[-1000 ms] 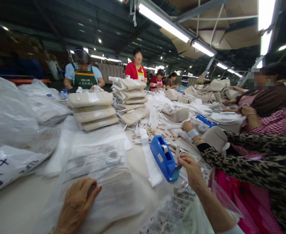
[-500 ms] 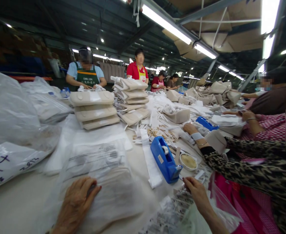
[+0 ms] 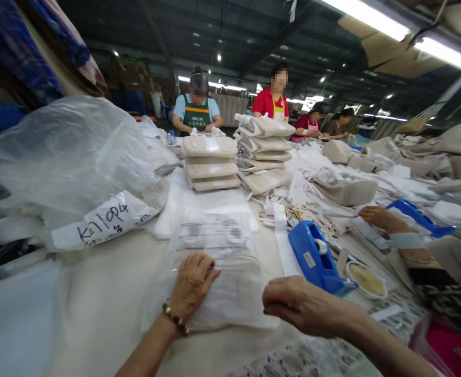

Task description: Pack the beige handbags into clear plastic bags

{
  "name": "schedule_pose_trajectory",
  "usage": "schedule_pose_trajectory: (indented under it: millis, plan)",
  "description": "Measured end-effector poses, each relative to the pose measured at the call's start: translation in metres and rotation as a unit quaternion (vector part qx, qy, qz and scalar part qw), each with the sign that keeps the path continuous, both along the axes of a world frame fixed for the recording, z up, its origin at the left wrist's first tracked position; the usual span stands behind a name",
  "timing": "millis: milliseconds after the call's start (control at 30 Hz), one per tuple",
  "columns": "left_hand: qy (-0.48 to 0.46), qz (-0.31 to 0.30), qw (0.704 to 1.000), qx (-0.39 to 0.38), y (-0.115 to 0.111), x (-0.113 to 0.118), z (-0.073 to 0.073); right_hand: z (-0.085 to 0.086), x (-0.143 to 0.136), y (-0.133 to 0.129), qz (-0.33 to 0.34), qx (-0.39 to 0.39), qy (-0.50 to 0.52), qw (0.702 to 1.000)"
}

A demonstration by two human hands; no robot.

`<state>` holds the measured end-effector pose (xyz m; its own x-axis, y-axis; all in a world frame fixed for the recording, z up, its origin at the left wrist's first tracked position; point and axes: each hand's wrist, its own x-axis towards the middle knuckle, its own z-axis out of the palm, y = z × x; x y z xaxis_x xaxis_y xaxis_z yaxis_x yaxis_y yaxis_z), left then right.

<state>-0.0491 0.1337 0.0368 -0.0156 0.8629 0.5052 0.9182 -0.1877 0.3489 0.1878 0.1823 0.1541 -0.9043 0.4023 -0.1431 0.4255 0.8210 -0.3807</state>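
- Currently the left hand (image 3: 193, 283) lies palm down on a translucent printed plastic bag (image 3: 234, 303), its fingers loosely curled and pressing from above rather than gripping; the bag lies flat on the table (image 3: 100, 303), with something beige inside.
- The right hand (image 3: 301, 303) hangs just right of the bag, its fingers drawn together; whether they pinch anything, I cannot tell.
- The thin film could wrinkle or slide if the left hand pushes sideways or presses unevenly.
- Should the right arm swing outward, it could knock the blue tape dispenser (image 3: 306, 251) or tip the round dish (image 3: 367, 280) beside it.
- A white strip (image 3: 285, 230) lies just left of the dispenser, and loose printed plastic (image 3: 301, 358) at the near edge could catch on the right forearm.
- A low pile of beige items (image 3: 210, 183) and a taller pile (image 3: 269, 125) limit room at the far side; the taller one looks uneven and could topple if bumped.
- A bulky clear sack (image 3: 81, 157) crowds the left, while a co-worker's hand (image 3: 385, 217) reaches in from the right, narrowing the space there.
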Motion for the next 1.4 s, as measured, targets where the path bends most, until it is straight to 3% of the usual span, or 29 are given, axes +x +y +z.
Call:
schedule_pose_trajectory:
  millis: [167, 333, 567, 633, 700, 733, 800, 867, 933, 1067, 1133, 1200, 1267, 1333, 1400]
  plan:
    - [0.003, 0.011, 1.000, -0.011, -0.001, 0.001, 0.001, -0.019, -0.055, 0.036, 0.020, 0.117, -0.115, 0.986]
    - [0.006, 0.012, 1.000, -0.025, 0.000, 0.001, -0.002, -0.038, -0.079, 0.046, -0.074, 0.144, -0.153, 0.975]
    - [-0.004, 0.013, 0.999, -0.033, 0.001, 0.001, -0.005, -0.036, -0.064, 0.063, -0.241, 0.147, -0.157, 0.946]
    - [-0.010, 0.011, 0.999, -0.033, 0.000, 0.001, -0.006, -0.041, -0.052, 0.058, -0.282, 0.155, -0.143, 0.936]
    - [-0.017, 0.008, 0.999, -0.032, 0.000, 0.001, -0.007, -0.053, -0.042, 0.042, -0.312, 0.204, -0.057, 0.926]
    - [-0.020, 0.007, 0.999, -0.032, 0.001, 0.001, -0.007, -0.062, -0.039, 0.031, -0.304, 0.244, 0.017, 0.921]
    - [-0.025, 0.008, 0.999, -0.034, 0.002, 0.002, -0.008, -0.084, -0.038, 0.006, -0.210, 0.308, 0.156, 0.915]
    - [-0.028, 0.011, 0.999, -0.036, 0.004, 0.003, -0.006, -0.108, -0.040, -0.015, -0.086, 0.349, 0.165, 0.918]
    - [-0.033, 0.011, 0.999, -0.040, 0.004, 0.003, -0.001, -0.127, -0.044, -0.026, -0.033, 0.384, 0.136, 0.913]
    - [-0.035, -0.010, 0.999, -0.026, -0.015, -0.010, 0.016, -0.143, -0.044, -0.025, -0.043, 0.403, 0.113, 0.907]
    - [-0.071, 0.032, 0.997, -0.010, -0.031, -0.023, 0.020, -0.143, -0.042, -0.022, -0.046, 0.400, 0.117, 0.908]
    - [-0.179, 0.138, 0.974, -0.020, -0.047, -0.037, 0.016, -0.143, -0.041, -0.021, -0.045, 0.398, 0.123, 0.908]
    - [-0.289, 0.227, 0.928, -0.059, -0.056, -0.050, 0.005, -0.144, -0.040, -0.021, -0.045, 0.395, 0.126, 0.909]
    - [-0.345, 0.255, 0.898, -0.100, -0.059, -0.058, -0.006, -0.146, -0.041, -0.020, -0.045, 0.388, 0.131, 0.911]
    - [-0.369, 0.250, 0.886, -0.130, -0.058, -0.061, -0.013, -0.146, -0.042, -0.021, -0.049, 0.375, 0.141, 0.915]
